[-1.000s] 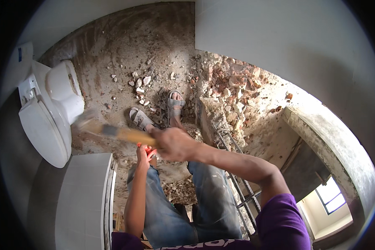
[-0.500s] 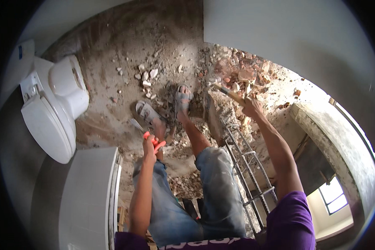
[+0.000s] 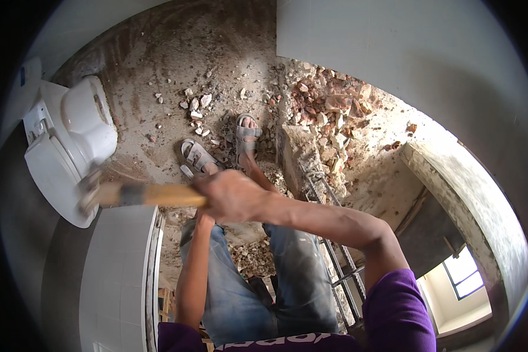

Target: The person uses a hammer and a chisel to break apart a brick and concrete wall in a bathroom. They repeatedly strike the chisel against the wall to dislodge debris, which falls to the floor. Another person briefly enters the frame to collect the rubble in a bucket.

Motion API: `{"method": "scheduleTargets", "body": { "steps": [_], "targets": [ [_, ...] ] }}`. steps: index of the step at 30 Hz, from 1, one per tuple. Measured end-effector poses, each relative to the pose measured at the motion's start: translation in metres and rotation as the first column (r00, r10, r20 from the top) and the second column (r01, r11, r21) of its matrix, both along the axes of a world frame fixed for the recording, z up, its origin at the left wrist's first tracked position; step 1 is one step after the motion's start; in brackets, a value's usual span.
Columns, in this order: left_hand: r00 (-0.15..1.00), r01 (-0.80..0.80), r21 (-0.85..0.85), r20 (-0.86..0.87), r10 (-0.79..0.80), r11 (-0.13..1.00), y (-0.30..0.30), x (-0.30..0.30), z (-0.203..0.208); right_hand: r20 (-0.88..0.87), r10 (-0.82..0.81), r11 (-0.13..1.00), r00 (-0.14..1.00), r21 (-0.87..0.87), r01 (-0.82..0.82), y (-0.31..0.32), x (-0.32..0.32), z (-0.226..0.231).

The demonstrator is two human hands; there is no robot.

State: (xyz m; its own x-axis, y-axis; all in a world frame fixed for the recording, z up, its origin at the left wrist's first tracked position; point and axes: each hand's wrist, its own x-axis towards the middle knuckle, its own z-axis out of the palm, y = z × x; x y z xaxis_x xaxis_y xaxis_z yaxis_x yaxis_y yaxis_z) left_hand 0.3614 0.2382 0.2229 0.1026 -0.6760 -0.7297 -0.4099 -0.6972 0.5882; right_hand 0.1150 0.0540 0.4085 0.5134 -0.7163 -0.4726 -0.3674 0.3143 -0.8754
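Observation:
My right hand (image 3: 232, 196), blurred by motion, is wrapped round the wooden handle of a hammer (image 3: 164, 195). The hammer lies level across my body, its smeared metal head out to the left, in front of the toilet lid in this view. My left forearm (image 3: 192, 276) comes up from below, but the right hand and hammer cover the left hand. Just beyond them shows the pale metal tip of a chisel (image 3: 186, 171), near my left sandal; its orange grip is hidden. A broken masonry edge (image 3: 299, 149) runs beside my right foot.
A white toilet (image 3: 91, 129) stands at the left, above a tiled ledge (image 3: 114, 276). Rubble (image 3: 334, 105) covers the floor at the right. Bare steel reinforcement bars (image 3: 346, 276) run beside my right knee. An opening with a window (image 3: 466, 273) lies lower right.
My right hand has swung the hammer from the broken edge at the right, up and across to the left, hiding my left hand. The whole view has shifted slightly.

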Motion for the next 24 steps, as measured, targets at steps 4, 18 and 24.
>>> {"method": "scheduleTargets", "body": {
  "steps": [4, 18, 24],
  "targets": [
    [0.953, -0.28, 0.353, -0.008, 0.302, 0.893, -0.015, 0.002, 0.005, 0.159, -0.049, 0.882, 0.986, -0.457, 0.117, -0.044, 0.046, -0.005],
    [0.797, -0.47, 0.619, -0.009, 0.604, 0.63, -0.069, -0.001, 0.069, -0.739, 0.297, 0.913, 0.604, 0.405, 0.046, 0.173, -0.263, -0.116],
    [0.811, -0.45, 0.589, -0.045, 0.584, 0.671, -0.046, 0.002, 0.061, -0.469, 0.171, 0.911, 0.866, 0.411, 0.043, 0.084, -0.129, -0.034]
  ]
}}
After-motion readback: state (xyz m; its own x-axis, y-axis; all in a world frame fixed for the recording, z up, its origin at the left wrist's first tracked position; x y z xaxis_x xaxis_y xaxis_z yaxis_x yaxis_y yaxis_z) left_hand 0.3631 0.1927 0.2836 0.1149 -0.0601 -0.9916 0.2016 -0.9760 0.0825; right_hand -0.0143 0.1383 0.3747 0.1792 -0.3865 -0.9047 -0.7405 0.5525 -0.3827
